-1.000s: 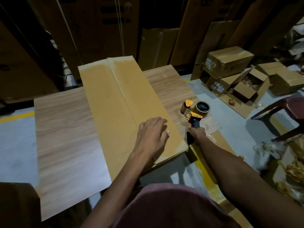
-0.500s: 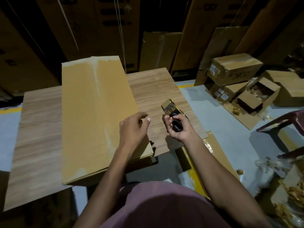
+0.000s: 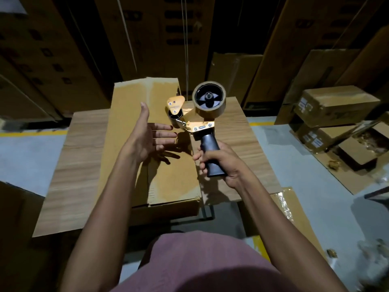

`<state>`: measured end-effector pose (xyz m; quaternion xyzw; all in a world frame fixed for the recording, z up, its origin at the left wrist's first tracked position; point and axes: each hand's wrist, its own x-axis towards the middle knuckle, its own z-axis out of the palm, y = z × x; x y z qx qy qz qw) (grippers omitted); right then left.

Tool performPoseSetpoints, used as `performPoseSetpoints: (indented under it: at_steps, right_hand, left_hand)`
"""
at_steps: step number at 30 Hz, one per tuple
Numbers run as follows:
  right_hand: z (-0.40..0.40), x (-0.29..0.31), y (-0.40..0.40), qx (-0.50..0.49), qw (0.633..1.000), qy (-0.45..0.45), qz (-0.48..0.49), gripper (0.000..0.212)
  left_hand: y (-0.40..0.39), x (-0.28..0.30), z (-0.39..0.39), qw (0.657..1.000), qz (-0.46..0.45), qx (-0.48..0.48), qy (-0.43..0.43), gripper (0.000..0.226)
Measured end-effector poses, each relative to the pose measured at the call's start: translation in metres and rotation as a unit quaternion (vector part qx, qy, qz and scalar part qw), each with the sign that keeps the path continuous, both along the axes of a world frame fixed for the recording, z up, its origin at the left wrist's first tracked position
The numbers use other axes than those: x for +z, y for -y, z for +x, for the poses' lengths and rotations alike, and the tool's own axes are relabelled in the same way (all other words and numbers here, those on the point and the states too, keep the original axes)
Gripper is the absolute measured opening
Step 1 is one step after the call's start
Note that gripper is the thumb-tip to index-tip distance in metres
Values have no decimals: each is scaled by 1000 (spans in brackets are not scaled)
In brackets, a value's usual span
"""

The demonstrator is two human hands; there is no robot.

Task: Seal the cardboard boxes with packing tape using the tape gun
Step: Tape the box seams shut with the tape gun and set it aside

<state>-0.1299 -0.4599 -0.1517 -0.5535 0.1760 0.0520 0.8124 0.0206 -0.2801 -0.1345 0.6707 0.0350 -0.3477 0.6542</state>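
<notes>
A long flat cardboard box (image 3: 128,114) lies lengthwise on the wooden table (image 3: 82,157), its two top flaps meeting in a centre seam. My right hand (image 3: 219,163) grips the black handle of the tape gun (image 3: 200,114) and holds it upright above the box's right edge. The gun has an orange frame and carries a roll of brown tape (image 3: 209,100). My left hand (image 3: 150,134) hovers over the box with palm up and fingers spread, just left of the gun's front roller, touching nothing.
Closed and open cardboard boxes (image 3: 336,106) stand on the floor at the right. Tall cartons (image 3: 147,34) line the back wall. A flattened cardboard sheet (image 3: 280,207) lies on the floor by the table's near right corner.
My right hand has lifted the tape gun off the table and turned it upright in front of me. My left hand left the box top and opened beside the gun.
</notes>
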Motion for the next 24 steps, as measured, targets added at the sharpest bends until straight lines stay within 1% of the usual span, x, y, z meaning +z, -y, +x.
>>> performPoseSetpoints:
  at_steps: [2,4,6,8,10,15,17,20,22,24]
  right_hand:
    - [3,1,-8,7,1000,3,-20,30]
    - [9,-2,-16,3,999,14,-45,32]
    - [16,-7,-26,-6,997,21,-74,41]
    - [22,-17,-42,-20,994,17,-102,46]
    - [25,-30,-64,-43,993,9,-108,46]
    - [34,-42,-114,-122,985,10,-124,41]
    - [36,-43,-134,-150,979,17,-140,38]
    - [40,-51,-165,-194,967,16,-166,38]
    - [42,-57,-182,-221,955,10,-196,35]
    - [43,-62,-193,-243,940,8,-239,33]
  left_hand:
    - [-10,1,13,1000,-4,-17,-9,88]
    - [-18,1,23,999,-4,-32,-7,65]
    - [-26,-3,34,999,-12,-40,-6,38]
    - [-36,-8,44,999,-23,-44,-14,22]
    - [-49,-12,57,997,-34,-62,-30,19]
    - [-83,-21,91,988,-69,-124,-65,29]
    - [-92,-26,108,980,-87,-159,-84,27]
    - [-99,-34,126,970,-104,-187,-117,23]
    - [-99,-38,133,966,-115,-202,-116,25]
    - [-98,-46,138,962,-126,-221,-94,25]
